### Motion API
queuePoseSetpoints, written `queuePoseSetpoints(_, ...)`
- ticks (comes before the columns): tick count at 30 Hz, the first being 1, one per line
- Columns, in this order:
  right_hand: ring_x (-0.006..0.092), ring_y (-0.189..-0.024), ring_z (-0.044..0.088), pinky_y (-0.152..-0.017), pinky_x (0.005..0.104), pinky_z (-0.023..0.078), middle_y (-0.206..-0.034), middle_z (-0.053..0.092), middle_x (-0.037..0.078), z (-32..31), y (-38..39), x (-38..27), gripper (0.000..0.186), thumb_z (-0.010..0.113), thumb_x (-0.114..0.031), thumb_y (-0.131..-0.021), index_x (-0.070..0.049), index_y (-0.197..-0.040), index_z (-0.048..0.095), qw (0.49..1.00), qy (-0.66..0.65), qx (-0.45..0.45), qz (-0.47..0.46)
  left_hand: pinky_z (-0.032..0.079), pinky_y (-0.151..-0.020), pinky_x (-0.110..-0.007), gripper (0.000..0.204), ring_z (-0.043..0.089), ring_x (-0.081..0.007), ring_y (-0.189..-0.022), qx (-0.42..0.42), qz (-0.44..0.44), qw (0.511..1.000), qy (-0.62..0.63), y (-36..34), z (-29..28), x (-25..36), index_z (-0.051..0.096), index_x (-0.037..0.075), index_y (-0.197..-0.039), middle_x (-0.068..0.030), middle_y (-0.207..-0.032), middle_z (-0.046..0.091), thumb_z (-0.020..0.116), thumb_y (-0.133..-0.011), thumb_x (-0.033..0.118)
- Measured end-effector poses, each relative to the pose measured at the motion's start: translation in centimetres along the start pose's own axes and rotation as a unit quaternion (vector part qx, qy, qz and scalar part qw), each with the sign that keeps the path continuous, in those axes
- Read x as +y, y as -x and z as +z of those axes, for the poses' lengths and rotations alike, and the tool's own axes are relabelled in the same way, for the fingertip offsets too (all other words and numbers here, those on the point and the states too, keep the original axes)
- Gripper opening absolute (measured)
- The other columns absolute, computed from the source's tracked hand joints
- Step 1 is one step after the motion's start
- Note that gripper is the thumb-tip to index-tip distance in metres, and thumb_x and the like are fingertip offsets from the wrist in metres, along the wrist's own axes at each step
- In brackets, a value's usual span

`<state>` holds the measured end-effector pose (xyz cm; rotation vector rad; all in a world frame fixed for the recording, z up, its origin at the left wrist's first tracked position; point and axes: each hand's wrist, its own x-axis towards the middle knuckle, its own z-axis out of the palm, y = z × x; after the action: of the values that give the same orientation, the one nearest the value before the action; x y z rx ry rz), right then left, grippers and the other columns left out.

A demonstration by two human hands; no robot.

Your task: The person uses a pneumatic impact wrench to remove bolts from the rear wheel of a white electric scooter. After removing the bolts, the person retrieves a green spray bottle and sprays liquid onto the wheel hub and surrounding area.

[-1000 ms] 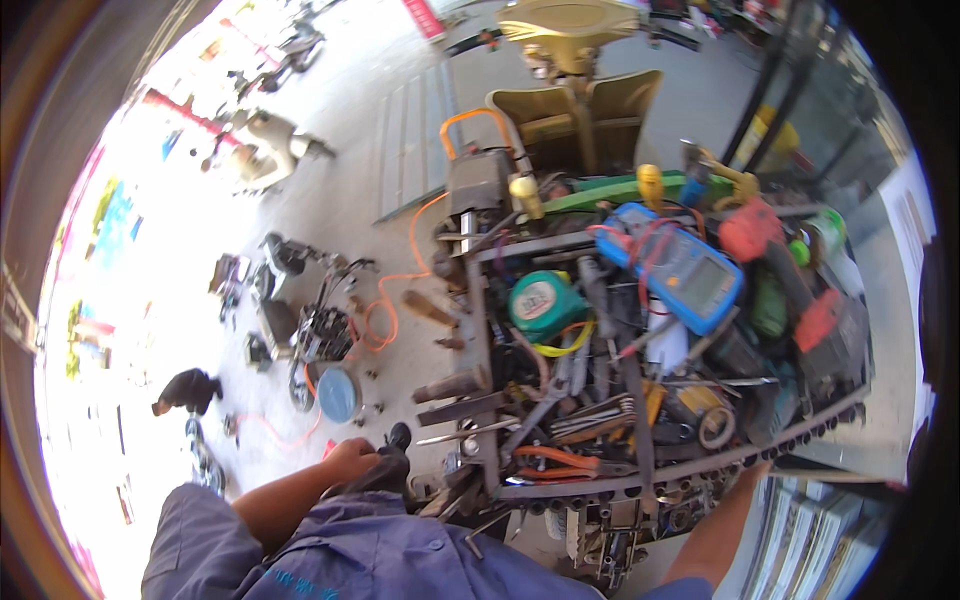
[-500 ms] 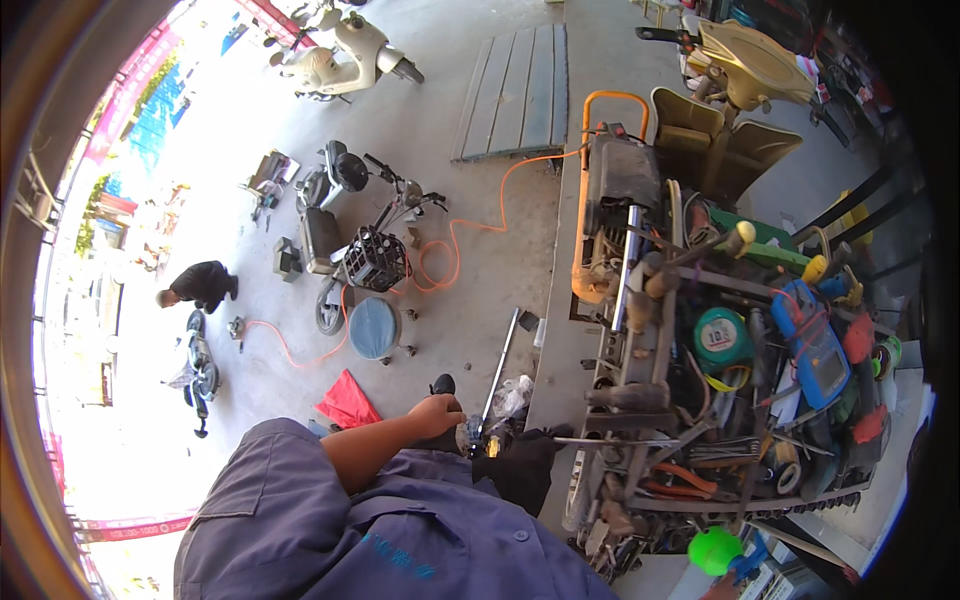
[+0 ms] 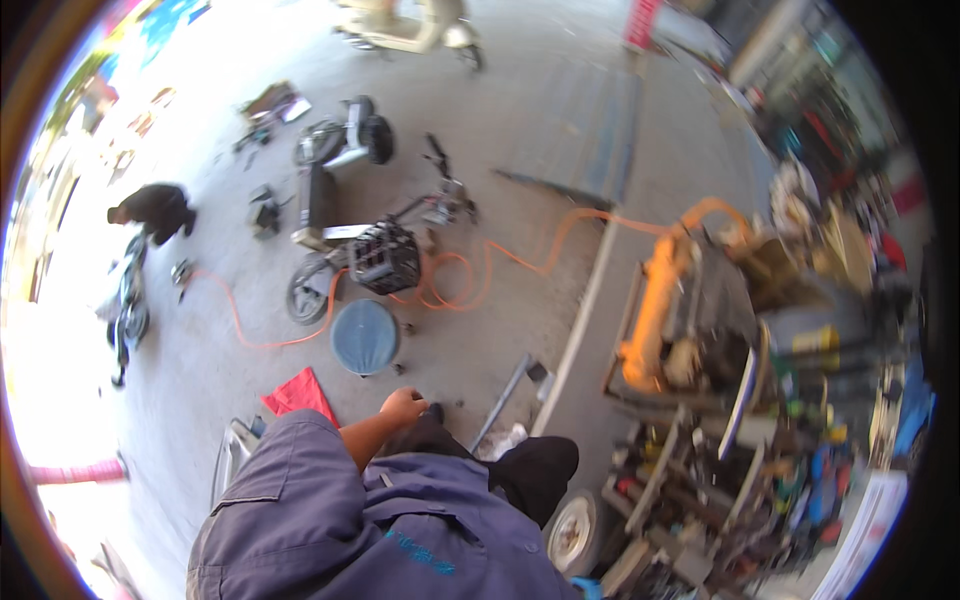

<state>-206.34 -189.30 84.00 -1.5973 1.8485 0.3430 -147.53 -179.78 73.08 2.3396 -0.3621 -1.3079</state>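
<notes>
Head view: left hand [image 3: 403,407] hangs at side, fist loosely curled, holding nothing visible; round blue stool [image 3: 365,337] near.

Harsh daylight blows out the left rim, the right side lies shaded, and motion blur smears the fisheye-bent edges.

A round stool [image 3: 364,336] stands ahead of the left hand [image 3: 403,407]; a cluttered tool cart [image 3: 740,470] sits to the right.

Red-and-white upright sign [image 3: 641,22] at top edge; colourful banner [image 3: 175,20] (blurred) at upper left.
</notes>
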Motion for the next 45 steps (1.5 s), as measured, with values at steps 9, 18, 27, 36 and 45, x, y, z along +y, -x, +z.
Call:
queuePoseSetpoints(9,0.0319,-0.084,0.066,-0.075,0.0417,0.052,-0.101,0.068,0.020,4.6,-15.6,-27.5,0.054,0.073,-0.034,-0.080,0.001,-0.118,0.058,0.924,-0.031,-0.272,-0.267,0.051,-0.084,-0.042,0.037,0.066,-0.0336,-0.096,0.178,-0.026,0.970,0.163,1.2,-13.2,-6.3,0.068,0.003,-0.103,-0.0201,-0.099,0.070,0.064,-0.082,0.033)
queuePoseSetpoints(18,0.0435,-0.093,0.064,-0.080,0.0528,0.048,-0.096,0.069,0.020,12.0,-10.1,-63.5,0.044,0.067,-0.025,-0.080,-0.009,-0.119,0.054,0.722,0.459,-0.068,-0.513,0.051,-0.085,-0.039,0.037,0.065,-0.0318,-0.098,0.262,-0.066,0.920,0.285,13.4,-16.8,-7.4,0.064,0.003,-0.109,-0.0168,-0.103,0.069,0.065,-0.085,0.031)
queuePoseSetpoints(27,0.0385,-0.089,0.065,-0.082,0.0449,0.049,-0.093,0.069,0.016,26.4,17.2,-77.5,0.044,0.069,-0.018,-0.073,-0.008,-0.116,0.067,0.403,0.320,-0.305,-0.801,0.042,-0.101,-0.041,0.063,0.051,-0.0319,-0.123,0.515,0.117,0.844,0.094,16.0,-25.1,-13.6,0.051,0.011,-0.131,-0.0127,-0.130,0.056,0.074,-0.074,0.021)
queuePoseSetpoints(36,0.0246,-0.103,0.061,-0.093,0.0359,0.044,-0.113,0.063,0.014,43.1,36.4,-81.4,0.039,0.073,-0.016,-0.083,0.002,-0.115,0.061,0.546,0.127,-0.442,-0.701,0.051,-0.068,-0.038,0.035,0.068,-0.0280,-0.078,0.514,-0.108,0.690,0.497,20.3,-40.7,-30.9,0.064,0.005,-0.105,-0.0165,-0.085,0.068,0.074,-0.083,0.030)
queuePoseSetpoints(45,0.0100,-0.083,0.057,-0.075,0.0256,0.049,-0.094,0.059,0.003,59.2,52.1,-86.1,0.031,0.070,-0.022,-0.091,-0.001,-0.106,0.054,0.595,0.093,-0.693,-0.396,0.044,-0.096,-0.040,0.056,0.058,-0.0327,-0.109,0.574,0.036,0.747,0.334,20.4,-50.3,-40.6,0.046,0.000,-0.132,-0.0200,-0.123,0.057,0.069,-0.083,0.013)
